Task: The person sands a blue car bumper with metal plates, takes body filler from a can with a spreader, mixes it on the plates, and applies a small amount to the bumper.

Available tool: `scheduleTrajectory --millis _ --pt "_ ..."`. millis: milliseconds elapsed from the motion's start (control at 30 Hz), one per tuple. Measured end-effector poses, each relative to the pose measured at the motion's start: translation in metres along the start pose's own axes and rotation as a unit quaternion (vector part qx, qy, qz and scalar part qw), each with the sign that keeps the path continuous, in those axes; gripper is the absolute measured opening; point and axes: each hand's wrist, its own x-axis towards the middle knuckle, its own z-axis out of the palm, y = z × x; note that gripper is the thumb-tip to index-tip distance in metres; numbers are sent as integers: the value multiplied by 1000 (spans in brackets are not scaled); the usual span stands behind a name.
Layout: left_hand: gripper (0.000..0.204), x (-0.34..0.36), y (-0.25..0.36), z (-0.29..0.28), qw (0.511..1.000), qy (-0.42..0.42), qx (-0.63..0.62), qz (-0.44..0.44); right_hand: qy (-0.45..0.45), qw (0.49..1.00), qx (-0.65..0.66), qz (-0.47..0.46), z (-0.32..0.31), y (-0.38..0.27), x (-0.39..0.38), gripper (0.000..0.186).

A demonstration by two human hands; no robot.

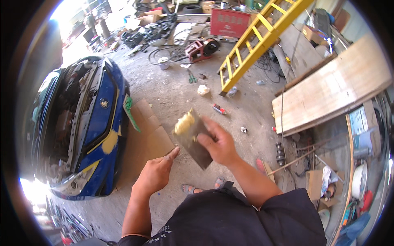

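My right hand (218,143) grips a dark flat board (200,152) by its right edge, thumb across its face. On the board's upper end sits a lump of pale yellow putty (184,124), blurred a little by motion. My left hand (156,171) is closed just left of the board, its fingertips toward the board's edge. Whatever it pinches is too small and hidden to make out. To the left stands a blue car front (104,119) with its hood area uncovered. A pale yellow patch (110,142) marks its bumper above the headlight (74,184).
Flattened cardboard (143,141) lies beside the bumper. Ahead, a yellow ladder (250,49) slants down to the floor near a red can (219,109). A wooden panel (332,86) leans at the right, above clutter. A red reel machine (201,50) and cables stand farther off.
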Motion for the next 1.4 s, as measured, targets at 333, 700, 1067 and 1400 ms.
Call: scheduleTrajectory --millis 333,700,1067,1400 --pt "32 58 1 67 837 4 -543 -72 -102 921 -198 -321 -103 -41 -23 30" --pt "30 101 50 113 831 -36 -554 -39 -90 891 -378 -236 -181 24 -61 28" --pt "31 137 110 160 796 101 -596 22 126 981 30 145 -187 25 -117 43" --pt "33 150 105 166 983 -148 49 95 203 949 -236 -51 -238 -12 -95 35"
